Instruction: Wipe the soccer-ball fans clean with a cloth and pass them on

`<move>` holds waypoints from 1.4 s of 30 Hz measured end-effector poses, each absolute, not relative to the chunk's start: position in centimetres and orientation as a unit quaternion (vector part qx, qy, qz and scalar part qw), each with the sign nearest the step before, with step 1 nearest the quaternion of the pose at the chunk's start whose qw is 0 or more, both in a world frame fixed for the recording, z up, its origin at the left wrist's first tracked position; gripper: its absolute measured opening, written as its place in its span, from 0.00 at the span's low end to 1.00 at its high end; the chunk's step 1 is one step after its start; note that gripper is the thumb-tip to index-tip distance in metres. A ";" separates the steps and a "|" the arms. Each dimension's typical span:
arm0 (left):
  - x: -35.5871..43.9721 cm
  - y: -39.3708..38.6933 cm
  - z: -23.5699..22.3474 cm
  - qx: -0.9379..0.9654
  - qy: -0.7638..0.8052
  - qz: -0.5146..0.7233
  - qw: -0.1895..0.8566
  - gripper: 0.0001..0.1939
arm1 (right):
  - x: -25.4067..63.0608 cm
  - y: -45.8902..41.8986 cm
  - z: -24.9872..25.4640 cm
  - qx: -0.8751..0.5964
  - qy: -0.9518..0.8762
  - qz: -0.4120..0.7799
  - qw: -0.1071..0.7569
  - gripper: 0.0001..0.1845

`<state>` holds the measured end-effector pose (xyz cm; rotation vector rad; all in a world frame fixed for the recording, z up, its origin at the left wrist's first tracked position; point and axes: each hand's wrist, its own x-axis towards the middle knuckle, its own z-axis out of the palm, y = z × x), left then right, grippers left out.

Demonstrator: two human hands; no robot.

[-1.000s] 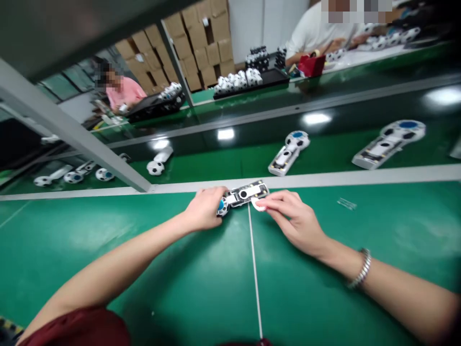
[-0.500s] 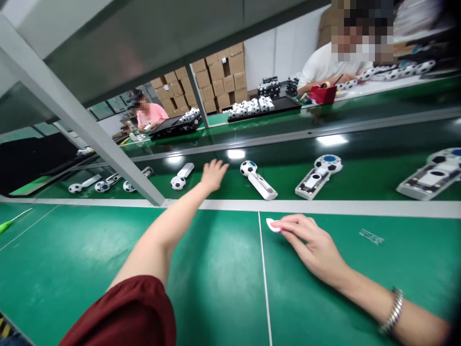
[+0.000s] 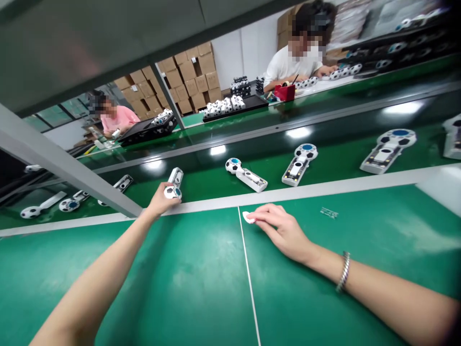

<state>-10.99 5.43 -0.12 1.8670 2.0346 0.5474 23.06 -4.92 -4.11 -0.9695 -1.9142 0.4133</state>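
Note:
My left hand (image 3: pixel 161 201) is closed around the ball end of a white device with a soccer-ball head (image 3: pixel 173 192), at the near edge of the conveyor belt. The device's handle points away from me, its inner parts showing. Between the thumb and fingers of my right hand (image 3: pixel 283 229) is a small white plastic piece (image 3: pixel 248 217), just above the green table (image 3: pixel 201 274). Similar soccer-ball devices lie on the belt: one with an open-faced handle (image 3: pixel 252 179) lies beyond my right hand, another (image 3: pixel 299 164) to its right.
A slanting grey post (image 3: pixel 68 168) stands at the left, below an overhead shelf (image 3: pixel 108 48). A pale rail (image 3: pixel 212 204) separates table and belt. Across the belt, two people (image 3: pixel 293 62) work beside black trays (image 3: pixel 237 108) of ball parts and a red box (image 3: pixel 284 92).
My left hand has come down leftward and closed on a soccer-ball device. My right hand still pinches the white piece. The view has shifted to the right.

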 end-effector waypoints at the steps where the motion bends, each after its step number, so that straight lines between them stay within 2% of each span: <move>1: -9.5 4.0 -0.4 0.626 0.687 0.268 0.254 0.30 | 23.1 -4.9 -4.1 -0.395 -0.774 0.176 0.463 0.11; 3: -6.1 0.5 -1.2 0.537 0.602 0.392 0.442 0.29 | 23.1 -4.9 -4.1 -0.396 -0.767 0.190 0.468 0.11; 4: -4.4 -1.3 -1.5 0.506 0.566 0.415 0.501 0.29 | 23.0 -5.0 -4.0 -0.395 -0.765 0.193 0.470 0.11; 6: -1.7 -4.5 -2.2 0.510 0.533 0.396 0.547 0.28 | 22.9 -5.3 -3.9 -0.394 -0.767 0.193 0.469 0.11; 12: 0.6 -8.0 -3.3 0.658 0.514 0.279 0.474 0.29 | 22.6 -6.1 -3.7 -0.370 -0.794 0.169 0.451 0.10; 21: 0.6 -8.0 -3.4 0.694 0.506 0.275 0.432 0.29 | 20.7 -7.1 -3.9 -0.249 -0.868 0.097 0.418 0.10; 27: 0.7 -8.0 -3.4 0.694 0.508 0.276 0.429 0.29 | 20.9 -6.8 -4.0 -0.284 -0.865 0.049 0.411 0.10; 34: 0.6 -8.1 -3.3 0.705 0.494 0.274 0.428 0.28 | 20.7 -6.9 -4.0 -0.255 -0.877 0.029 0.407 0.11; 42: -0.7 -7.1 -3.3 0.688 0.467 0.243 0.499 0.29 | 22.1 -6.0 -3.1 -0.361 -0.778 0.146 0.493 0.09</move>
